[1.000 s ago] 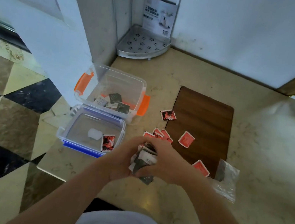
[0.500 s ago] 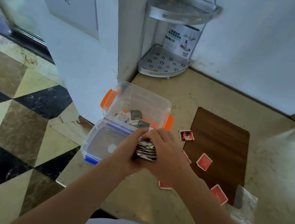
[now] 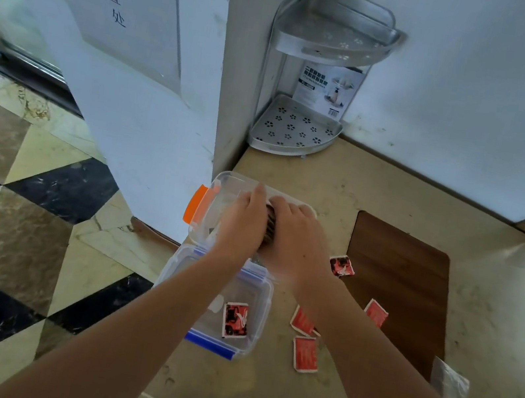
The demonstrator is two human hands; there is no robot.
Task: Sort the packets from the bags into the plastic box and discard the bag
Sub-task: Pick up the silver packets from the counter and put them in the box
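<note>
Marble counter (image 3: 376,197) edge at left, both hands' fingers (image 3: 290,208) clasping packet stack (image 3: 269,226) over plastic box (image 3: 208,203)

The open top of the plastic box (image 3: 212,190) is taken up by the left hand (image 3: 243,221) and right hand (image 3: 296,239), pressed together around a stack of packets (image 3: 270,224). The box is hemmed in on the left and rear by the white pillar (image 3: 198,118). Its near side is blocked by the lid (image 3: 257,305), lying just in front. A corner rack (image 3: 297,128) fills the back corner. Bare counter (image 3: 395,186) is left between rack, box and wooden board (image 3: 408,275). Loose red packets (image 3: 304,353) are scattered right of the lid.
</note>
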